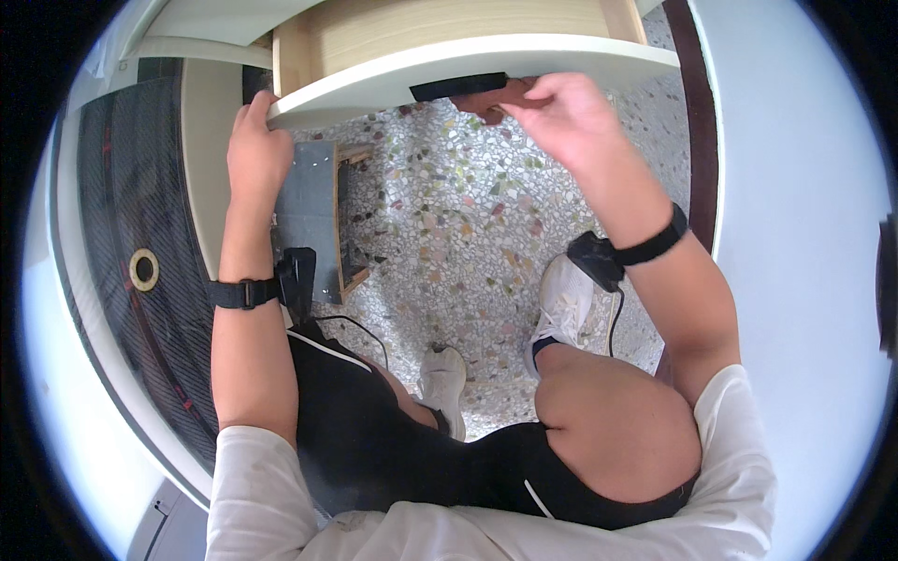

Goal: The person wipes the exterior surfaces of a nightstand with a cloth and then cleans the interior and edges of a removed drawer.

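Note:
A white drawer front [365,89] spans the top of the view, with the pale wooden drawer [458,33] pulled out behind it. At its left end, my left hand [258,150] grips the edge, fingers curled against the corner. My right hand [575,117] pinches a reddish-brown cloth [486,101] between thumb and fingers. The crumpled cloth lies against the outer face of the drawer front, just under and beside the black handle [456,86]. Part of the cloth is hidden by my fingers.
Under the drawer, a grey box-like wooden piece [313,220] stands on the speckled terrazzo floor [449,243]. A dark woven panel with a brass ring [144,269] is at the left. A pale wall [804,234] rises at the right. My white shoes [566,299] are below.

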Tool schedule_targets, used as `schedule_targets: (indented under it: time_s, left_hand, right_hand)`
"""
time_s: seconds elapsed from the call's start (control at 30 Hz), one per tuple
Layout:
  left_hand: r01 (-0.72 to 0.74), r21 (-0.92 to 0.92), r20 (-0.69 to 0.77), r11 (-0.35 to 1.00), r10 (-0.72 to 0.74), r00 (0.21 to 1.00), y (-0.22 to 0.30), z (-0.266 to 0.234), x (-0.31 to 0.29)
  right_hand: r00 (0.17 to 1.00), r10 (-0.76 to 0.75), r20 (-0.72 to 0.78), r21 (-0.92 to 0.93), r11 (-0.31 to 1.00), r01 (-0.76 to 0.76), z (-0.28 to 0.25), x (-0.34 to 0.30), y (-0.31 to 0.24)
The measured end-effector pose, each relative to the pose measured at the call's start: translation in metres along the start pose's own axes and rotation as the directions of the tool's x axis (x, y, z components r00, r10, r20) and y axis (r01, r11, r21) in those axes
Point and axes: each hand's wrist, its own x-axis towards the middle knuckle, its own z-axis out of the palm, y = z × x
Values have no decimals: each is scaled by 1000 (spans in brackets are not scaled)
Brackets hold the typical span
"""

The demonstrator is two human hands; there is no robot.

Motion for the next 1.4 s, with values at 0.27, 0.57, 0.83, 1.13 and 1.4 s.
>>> schedule_targets:
  time_s: [0.27, 0.57, 0.83, 1.13, 1.4]
  left_hand:
    - [-55, -49, -9, 997, 54, 998, -8, 0, 1]
    - [-21, -98, 6, 995, 22, 1000, -5, -1, -2]
    - [-6, -42, 62, 999, 9, 998, -8, 2, -12]
    - [18, -290, 112, 957, 15, 994, -28, 0, -10]
    - [237, -662, 279, 711, -60, 958, -36, -12, -19]
  right_hand:
    - [968, -146, 205, -3, 989, 150, 29, -82, -48]
    - [992, -128, -3, -19, 992, 128, 5, -52, -79]
    - [913, -322, -250, -190, 941, 280, -9, -66, -84]
    - [987, -159, -5, -108, 982, 158, 74, -58, 18]
    - [905, 167, 390, -62, 986, -156, 134, -9, 131]
